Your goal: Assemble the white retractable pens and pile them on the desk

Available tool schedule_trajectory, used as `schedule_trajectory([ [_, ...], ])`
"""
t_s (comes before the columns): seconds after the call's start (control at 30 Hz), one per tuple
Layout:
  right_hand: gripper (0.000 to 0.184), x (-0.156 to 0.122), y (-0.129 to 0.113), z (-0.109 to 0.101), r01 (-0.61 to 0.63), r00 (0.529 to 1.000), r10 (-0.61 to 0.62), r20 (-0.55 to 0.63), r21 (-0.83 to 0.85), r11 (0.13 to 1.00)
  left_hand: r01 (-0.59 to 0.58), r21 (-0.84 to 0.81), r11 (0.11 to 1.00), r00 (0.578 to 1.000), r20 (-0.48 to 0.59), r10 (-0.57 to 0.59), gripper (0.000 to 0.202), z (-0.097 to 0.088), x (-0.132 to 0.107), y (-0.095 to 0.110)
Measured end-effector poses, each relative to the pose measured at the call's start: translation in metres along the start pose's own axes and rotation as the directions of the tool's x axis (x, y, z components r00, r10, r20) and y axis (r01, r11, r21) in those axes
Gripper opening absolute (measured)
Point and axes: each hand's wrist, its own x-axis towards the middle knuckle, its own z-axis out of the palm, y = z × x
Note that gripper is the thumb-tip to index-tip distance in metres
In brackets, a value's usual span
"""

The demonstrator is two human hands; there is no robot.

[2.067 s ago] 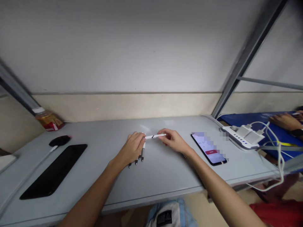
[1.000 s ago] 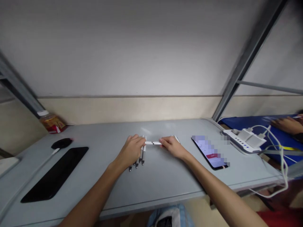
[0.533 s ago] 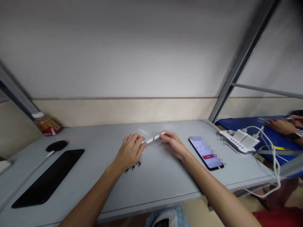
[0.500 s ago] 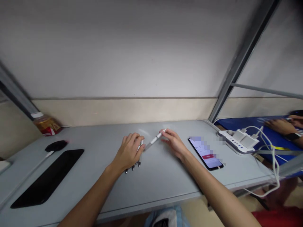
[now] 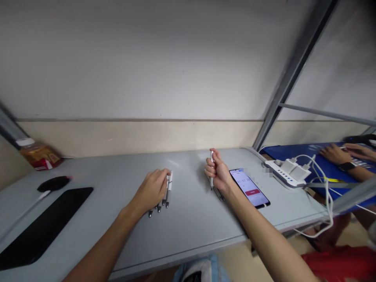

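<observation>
My right hand (image 5: 220,174) is closed round a white and grey click pen (image 5: 212,181), held nearly upright above the table. Its thumb lies at the pen's top end and the tip points down. Under that wrist a dark, thin object (image 5: 219,194) shows in part; its kind is unclear. My left hand (image 5: 153,188) rests on several similar pens (image 5: 168,194) lying side by side, fingers curled together over them. Their grey grips and metal tips stick out towards me, while the hand covers most of their upper parts.
A phone (image 5: 249,190) lies right of my right hand, with a power strip (image 5: 284,174) and cables beyond. On the left are a black mouse (image 5: 54,183), a dark flat slab (image 5: 47,227) and a bottle (image 5: 38,154). Another person's hands (image 5: 335,154) are at the far right.
My right hand has turned the pen from slanted to upright and moved it away from the left hand. My left hand stays over the pens, and the view has shifted slightly right.
</observation>
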Motion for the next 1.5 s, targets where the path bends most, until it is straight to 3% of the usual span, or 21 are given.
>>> schedule_trajectory([
  [0.27, 0.025, 0.002, -0.005, -0.003, 0.033, 0.999, -0.034, -0.033, -0.009, 0.999, -0.010, -0.110, 0.994, 1.000, 0.005, 0.011, 0.017, 0.005, 0.001, -0.002],
  [0.4, 0.039, 0.001, -0.008, -0.001, 0.049, 0.996, -0.052, -0.070, -0.050, 0.998, 0.074, -0.313, 0.947, 0.997, 0.014, -0.073, 0.012, 0.005, 0.000, 0.003],
  [0.6, 0.046, 0.001, -0.006, -0.002, 0.033, 0.992, -0.043, -0.118, -0.090, 0.995, 0.157, -0.677, 0.719, 0.986, 0.061, -0.158, 0.016, 0.000, 0.001, 0.016],
  [0.73, 0.044, 0.000, -0.005, -0.003, 0.029, 0.996, -0.031, -0.084, -0.033, 0.999, 0.221, -0.859, 0.461, 0.975, 0.174, -0.142, 0.021, -0.004, 0.003, 0.015],
  [0.87, 0.041, -0.001, -0.005, -0.002, 0.026, 0.999, -0.025, -0.038, 0.006, 1.000, 0.244, -0.950, 0.194, 0.968, 0.227, -0.105, 0.027, -0.009, 0.003, 0.014],
  [0.93, 0.036, -0.001, -0.004, -0.002, 0.019, 0.999, -0.019, -0.039, 0.002, 1.000, 0.251, -0.956, 0.153, 0.967, 0.239, -0.094, 0.027, -0.011, 0.002, 0.014],
  [1.03, 0.029, 0.000, -0.002, -0.002, 0.000, 0.999, -0.001, -0.054, -0.025, 1.000, 0.266, -0.922, 0.280, 0.962, 0.236, -0.134, 0.020, -0.009, 0.003, 0.014],
  [1.13, 0.033, 0.001, -0.001, -0.002, -0.004, 0.999, 0.002, -0.049, -0.036, 0.999, 0.257, -0.782, 0.568, 0.964, 0.165, -0.210, 0.008, -0.005, 0.004, 0.013],
  [1.2, 0.035, 0.001, -0.001, -0.002, -0.002, 0.999, 0.000, -0.043, -0.044, 0.999, 0.223, -0.597, 0.771, 0.971, 0.065, -0.230, 0.004, -0.002, 0.004, 0.012],
  [1.27, 0.034, 0.002, 0.000, -0.003, -0.004, 0.999, 0.001, -0.046, -0.067, 0.998, 0.167, -0.358, 0.919, 0.981, -0.033, -0.191, 0.005, 0.000, 0.003, 0.011],
  [1.37, 0.037, 0.002, 0.001, -0.002, -0.003, 0.998, -0.004, -0.065, -0.105, 0.994, 0.103, -0.065, 0.993, 0.991, -0.082, -0.108, 0.007, 0.003, 0.001, 0.012],
  [1.5, 0.034, 0.002, 0.002, -0.001, 0.018, 0.996, -0.027, -0.081, -0.114, 0.993, 0.095, 0.082, 0.992, 0.994, -0.052, -0.091, 0.013, 0.008, -0.002, 0.011],
])
